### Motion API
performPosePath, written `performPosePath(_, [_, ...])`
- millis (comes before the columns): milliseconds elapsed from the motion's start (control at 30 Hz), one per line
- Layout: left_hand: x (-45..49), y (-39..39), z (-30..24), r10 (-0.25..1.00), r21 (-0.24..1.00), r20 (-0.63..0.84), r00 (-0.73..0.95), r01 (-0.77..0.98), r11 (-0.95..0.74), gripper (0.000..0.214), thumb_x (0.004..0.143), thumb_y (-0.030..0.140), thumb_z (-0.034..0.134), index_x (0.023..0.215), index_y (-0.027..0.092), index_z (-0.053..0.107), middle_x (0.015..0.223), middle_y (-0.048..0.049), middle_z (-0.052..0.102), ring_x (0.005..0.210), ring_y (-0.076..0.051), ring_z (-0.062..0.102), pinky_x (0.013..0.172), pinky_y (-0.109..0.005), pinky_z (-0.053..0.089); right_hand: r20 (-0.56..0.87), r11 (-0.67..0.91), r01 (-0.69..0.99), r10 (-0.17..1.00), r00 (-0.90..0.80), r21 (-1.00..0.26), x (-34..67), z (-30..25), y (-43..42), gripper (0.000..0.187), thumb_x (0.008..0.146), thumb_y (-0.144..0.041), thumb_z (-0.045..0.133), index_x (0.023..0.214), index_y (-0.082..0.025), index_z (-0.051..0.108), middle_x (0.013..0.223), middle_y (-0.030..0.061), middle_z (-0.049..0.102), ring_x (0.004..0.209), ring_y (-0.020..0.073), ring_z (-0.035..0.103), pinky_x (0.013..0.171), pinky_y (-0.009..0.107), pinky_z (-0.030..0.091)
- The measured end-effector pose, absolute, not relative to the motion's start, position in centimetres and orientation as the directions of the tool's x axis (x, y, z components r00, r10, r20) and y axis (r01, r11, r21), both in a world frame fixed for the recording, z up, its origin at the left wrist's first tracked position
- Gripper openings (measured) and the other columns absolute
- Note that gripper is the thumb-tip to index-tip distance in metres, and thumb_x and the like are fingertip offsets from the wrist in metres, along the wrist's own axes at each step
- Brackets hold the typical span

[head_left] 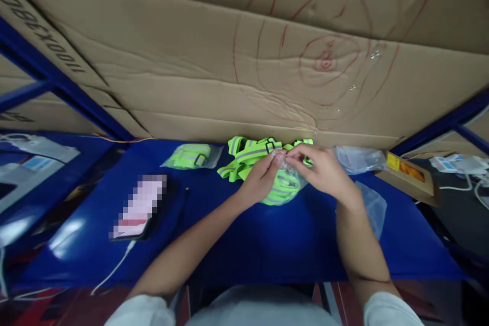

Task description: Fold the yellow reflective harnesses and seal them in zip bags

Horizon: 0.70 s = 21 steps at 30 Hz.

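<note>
Both my hands meet at the top of a clear plastic bag with a folded neon-yellow reflective strap inside. My left hand pinches the bag's upper edge from the left. On the right, the fingers of my right hand are closed on the same edge. Behind the bag lies a loose heap of neon-yellow reflective straps with grey stripes and a black buckle, partly hidden by my hands. Farther left sits another bagged neon-yellow strap.
A phone with a white cable lies at left on the blue table. Empty clear bags and a brown box are at right. A cardboard sheet with red rings stands behind, between blue frame bars.
</note>
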<state>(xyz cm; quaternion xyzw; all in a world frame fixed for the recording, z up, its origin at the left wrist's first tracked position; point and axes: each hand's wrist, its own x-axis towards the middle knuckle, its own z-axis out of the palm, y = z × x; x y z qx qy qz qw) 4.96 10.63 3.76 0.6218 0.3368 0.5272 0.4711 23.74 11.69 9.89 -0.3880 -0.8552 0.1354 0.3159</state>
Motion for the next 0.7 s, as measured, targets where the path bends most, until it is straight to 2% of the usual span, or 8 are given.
performPosePath(100, [4.0, 9.2, 0.6, 0.953, 0.959, 0.277, 0.125, -0.100, -0.266, 0.036, 0.099, 0.057, 0.059, 0.105, 0.027, 0.077, 0.106, -0.0034, 0.079, 0.103, -0.024, 0.072, 0.104, -0.037, 0.054, 0.413, 0.658, 0.465, 0.743, -0.527, -0.592, 22.6, 5.7, 11.5, 0.019, 0.099, -0.038, 0.065, 0.093, -0.022, 0.072, 0.081, 0.0023, 0.073, 0.074, 0.0165, 0.067, 0.071, 0.029, 0.050])
performPosePath(200, [2.8, 7.6, -2.3, 0.980, 0.970, 0.179, 0.085, -0.179, -0.162, 0.036, 0.088, 0.061, 0.072, 0.098, 0.027, 0.079, 0.097, -0.0007, 0.080, 0.096, -0.024, 0.073, 0.097, -0.035, 0.058, 0.478, 0.621, 0.397, 0.779, -0.404, -0.676, 21.4, 1.3, 9.8, 0.022, 0.099, -0.042, 0.063, 0.098, -0.023, 0.074, 0.091, 0.0048, 0.076, 0.081, 0.0186, 0.068, 0.078, 0.031, 0.053])
performPosePath(300, [2.1, 7.0, -3.7, 0.994, 0.953, 0.093, 0.061, -0.294, -0.071, 0.048, 0.090, 0.066, 0.067, 0.107, 0.022, 0.078, 0.098, -0.0047, 0.080, 0.096, -0.024, 0.076, 0.094, -0.037, 0.060, 0.541, 0.583, 0.395, 0.811, -0.224, -0.710, 21.3, -1.5, 8.2, 0.026, 0.102, -0.043, 0.057, 0.106, -0.022, 0.073, 0.103, 0.0072, 0.076, 0.092, 0.0203, 0.069, 0.087, 0.033, 0.053])
performPosePath(400, [1.8, 7.2, -4.0, 0.997, 0.926, 0.045, 0.069, -0.378, -0.016, 0.055, 0.089, 0.068, 0.067, 0.112, 0.018, 0.077, 0.103, -0.0099, 0.081, 0.103, -0.028, 0.076, 0.095, -0.040, 0.060, 0.545, 0.526, 0.426, 0.834, -0.087, -0.736, 21.7, -2.8, 7.6, 0.032, 0.104, -0.048, 0.052, 0.109, -0.022, 0.071, 0.103, 0.0077, 0.075, 0.092, 0.0204, 0.067, 0.087, 0.033, 0.051])
performPosePath(567, [1.8, 8.0, -4.0, 0.998, 0.895, -0.002, 0.063, -0.445, 0.030, 0.059, 0.079, 0.065, 0.079, 0.109, 0.015, 0.075, 0.101, -0.0119, 0.081, 0.109, -0.031, 0.075, 0.095, -0.042, 0.060, 0.478, 0.470, 0.436, 0.873, -0.100, -0.768, 21.6, -3.8, 7.7, 0.038, 0.103, -0.052, 0.048, 0.099, -0.021, 0.070, 0.092, 0.0068, 0.073, 0.083, 0.0206, 0.064, 0.083, 0.033, 0.049])
performPosePath(700, [1.8, 8.1, -3.9, 0.997, 0.879, -0.028, 0.075, -0.474, 0.060, 0.058, 0.076, 0.064, 0.082, 0.105, 0.013, 0.076, 0.103, -0.0126, 0.081, 0.111, -0.032, 0.075, 0.096, -0.042, 0.060, 0.444, 0.444, 0.384, 0.891, -0.096, -0.809, 20.9, -4.0, 7.8, 0.037, 0.099, -0.054, 0.054, 0.104, -0.020, 0.069, 0.094, 0.0056, 0.074, 0.078, 0.0182, 0.062, 0.077, 0.030, 0.050])
